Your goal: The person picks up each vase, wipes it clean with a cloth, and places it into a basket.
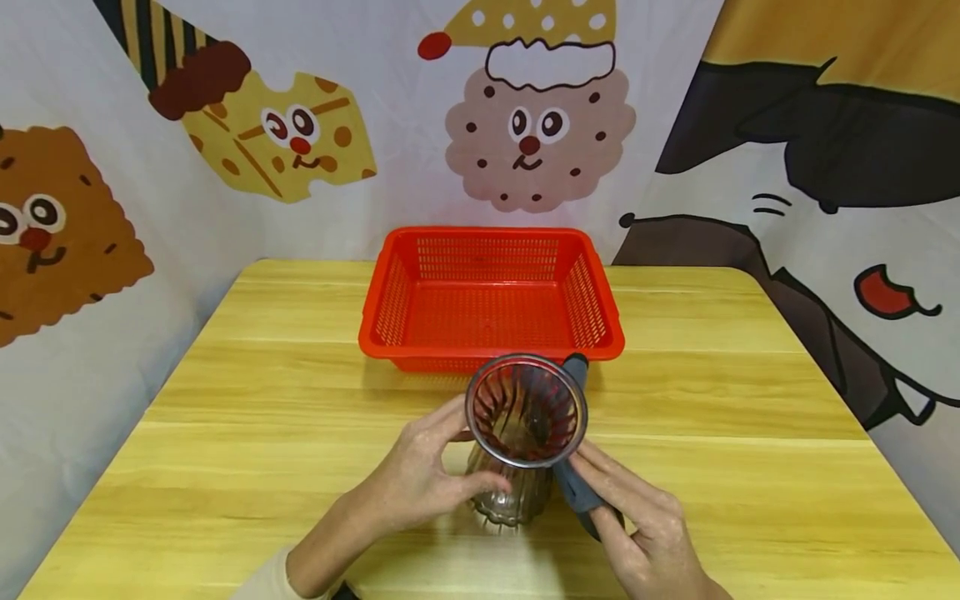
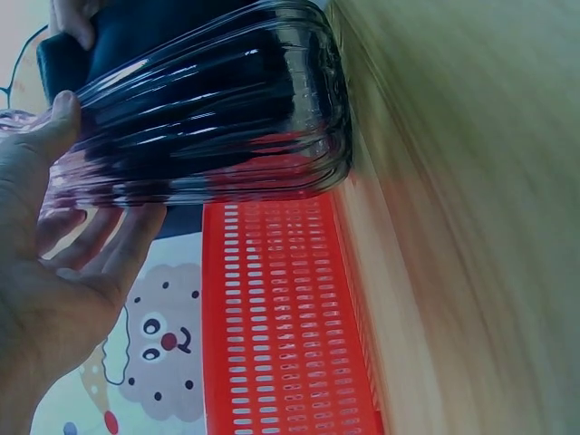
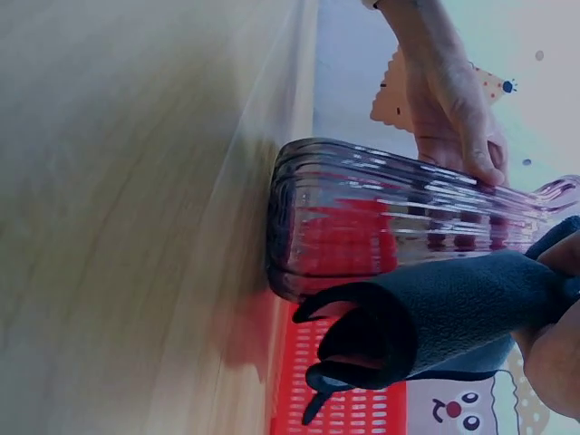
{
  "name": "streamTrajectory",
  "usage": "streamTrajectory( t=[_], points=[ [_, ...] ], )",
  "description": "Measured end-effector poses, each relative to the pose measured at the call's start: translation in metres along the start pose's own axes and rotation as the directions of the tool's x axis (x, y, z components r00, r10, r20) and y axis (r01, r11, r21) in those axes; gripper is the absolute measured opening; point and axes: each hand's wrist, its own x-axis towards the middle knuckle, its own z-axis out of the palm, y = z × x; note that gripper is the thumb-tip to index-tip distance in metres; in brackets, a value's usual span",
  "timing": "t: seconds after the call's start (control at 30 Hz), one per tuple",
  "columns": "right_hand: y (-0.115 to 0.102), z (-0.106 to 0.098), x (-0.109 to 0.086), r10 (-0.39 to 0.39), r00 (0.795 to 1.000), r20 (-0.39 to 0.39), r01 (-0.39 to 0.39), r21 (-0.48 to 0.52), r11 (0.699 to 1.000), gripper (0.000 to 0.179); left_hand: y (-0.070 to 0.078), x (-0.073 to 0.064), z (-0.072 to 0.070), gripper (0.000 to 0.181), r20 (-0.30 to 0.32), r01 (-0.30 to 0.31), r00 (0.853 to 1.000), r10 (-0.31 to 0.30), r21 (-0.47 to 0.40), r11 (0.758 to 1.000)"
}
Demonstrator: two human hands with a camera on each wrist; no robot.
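A tall ribbed vase point(image 1: 517, 496) of smoky, see-through glass stands in front of me in the head view, its flared round mouth toward the camera. My left hand point(image 1: 420, 471) grips it from the left, thumb on the near side and fingers behind, below the rim. In the left wrist view the vase's base point(image 2: 317, 100) is right at the tabletop. On the other side, my right hand point(image 1: 637, 525) holds a dark grey cloth point(image 1: 579, 492) beside the vase. The right wrist view shows this cloth point(image 3: 462, 308) loosely rolled, overlapping the glass.
A red plastic basket point(image 1: 491, 354) with slotted walls sits just beyond the vase on the wood-grain table point(image 1: 262, 417). A white cloth backdrop point(image 1: 405, 100) printed with cartoon food faces hangs behind and along both sides.
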Motion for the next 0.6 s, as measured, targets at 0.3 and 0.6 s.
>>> streamTrajectory(
  t=[0.3,0.6],
  points=[
    [0.006,-0.004,-0.003,-0.019,1.0,0.025,0.02,-0.044,0.999,0.028,0.001,0.0,0.001,0.082,-0.01,0.027,1.0,-0.027,-0.005,1.0],
    [0.007,-0.01,-0.007,0.074,0.992,0.098,-0.063,-0.119,0.991,0.058,0.001,-0.001,0.001,0.084,-0.015,0.055,0.998,-0.056,-0.009,0.998]
  ],
)
